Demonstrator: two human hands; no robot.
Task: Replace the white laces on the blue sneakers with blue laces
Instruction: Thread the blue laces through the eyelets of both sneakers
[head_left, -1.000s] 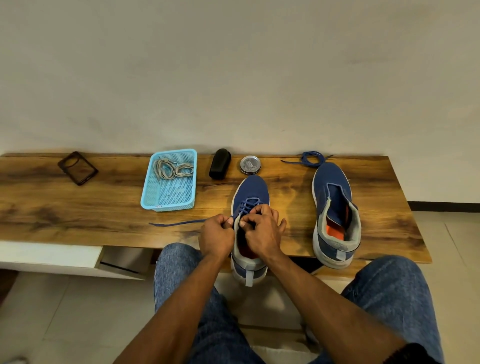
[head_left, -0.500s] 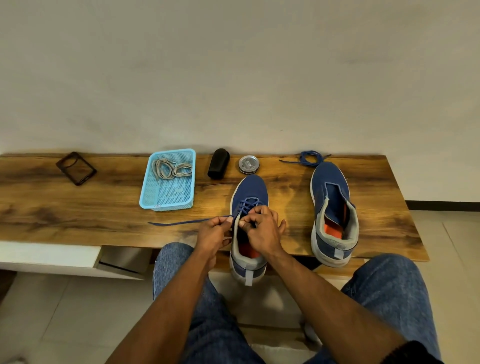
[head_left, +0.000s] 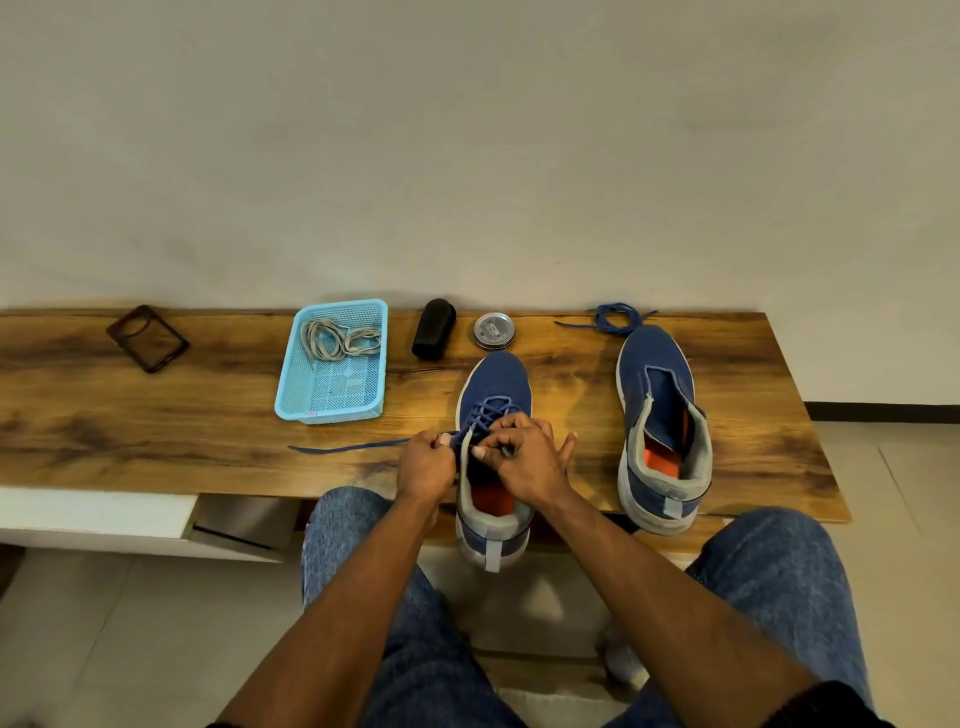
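Left hand (head_left: 425, 464) pinches blue lace (head_left: 353, 446); right hand (head_left: 524, 460) grips sneaker (head_left: 493, 415) eyelet area. Basket (head_left: 291, 384) holds white laces (head_left: 337, 338).

Soft even light, sharp, edges bowed.

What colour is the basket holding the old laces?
Light blue basket, seen in the head view.

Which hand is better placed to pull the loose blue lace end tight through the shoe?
Left. The left hand already pinches the blue lace where its free end trails leftward across the table. The right hand is busy at the eyelets of the near sneaker.
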